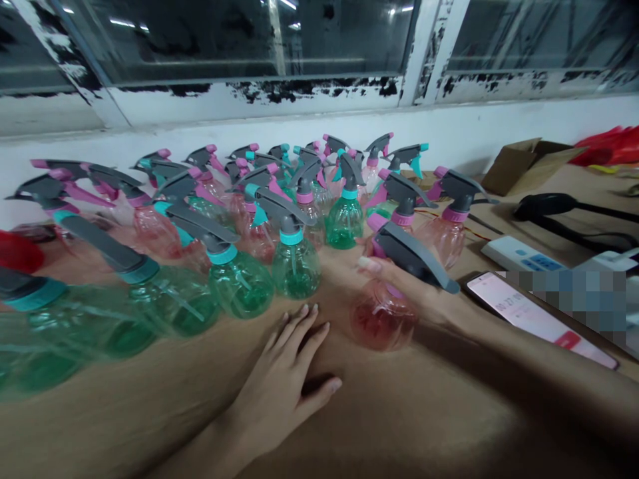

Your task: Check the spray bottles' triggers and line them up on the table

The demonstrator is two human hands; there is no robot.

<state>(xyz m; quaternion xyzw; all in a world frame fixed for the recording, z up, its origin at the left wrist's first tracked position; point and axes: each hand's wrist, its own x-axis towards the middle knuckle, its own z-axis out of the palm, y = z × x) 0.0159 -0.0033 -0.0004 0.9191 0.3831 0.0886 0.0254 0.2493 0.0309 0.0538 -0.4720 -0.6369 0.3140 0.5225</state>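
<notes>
My right hand [399,273] is closed around the neck of a pink spray bottle [382,319] with a grey and pink trigger head. That bottle stands at or just above the tabletop; I cannot tell which. My left hand [289,366] rests on the brown table [200,412] with fingers stretched out, holding nothing. Just beyond its fingertips is a green spray bottle [297,269] with a teal collar. Beside that one, to the left, sits another green spray bottle [242,286]. Several more green bottles continue leftward in a row, blurred near the edge.
Behind are several pink and green spray bottles [344,219] packed close, up to the white wall [299,123]. On the right lie a phone [539,319], a white power strip [522,253], black straps [564,203], an opened cardboard box [524,166] and a red heap [612,146].
</notes>
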